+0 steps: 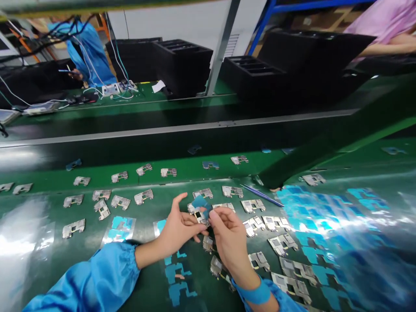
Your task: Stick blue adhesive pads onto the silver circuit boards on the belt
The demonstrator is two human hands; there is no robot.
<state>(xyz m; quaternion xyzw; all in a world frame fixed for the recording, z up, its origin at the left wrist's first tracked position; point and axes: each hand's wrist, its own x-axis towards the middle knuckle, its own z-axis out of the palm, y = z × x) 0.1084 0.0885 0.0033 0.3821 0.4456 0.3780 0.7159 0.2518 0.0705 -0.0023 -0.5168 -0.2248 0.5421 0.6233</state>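
Left blue sleeve (94,277) comes in from the bottom edge, elastic cuff at the wrist. Further left, loose stamped metal brackets (73,228) lie on the green belt (97,160), beside a clear liner sheet (118,229) with blue cutouts on it.

Left hand (177,229) is closed on a small metal bracket (199,218), held up just above the belt. A blue film piece (200,202) sits on that bracket, tilted up at one side. Right hand (230,236) pinches in from the other side, thumb and forefinger at the film. Fingers hide the contact, so it looks like film only, but could be film plus bracket edge. Neither hand is released.

Right of that: slim blue tweezers (261,195) on the belt, more brackets, and a large film sheet (325,208) under heavy glare. Right wrist has a blue band (256,294). Far side: black stacked trays (182,65), and a co-worker's pink sleeve (386,30) at top right.

Risks: film adhesive catching bare fingers could crease or misplace the piece. Brackets sit tight under both wrists, so a wrist drag could shove or bend them. Glare hides film edges.
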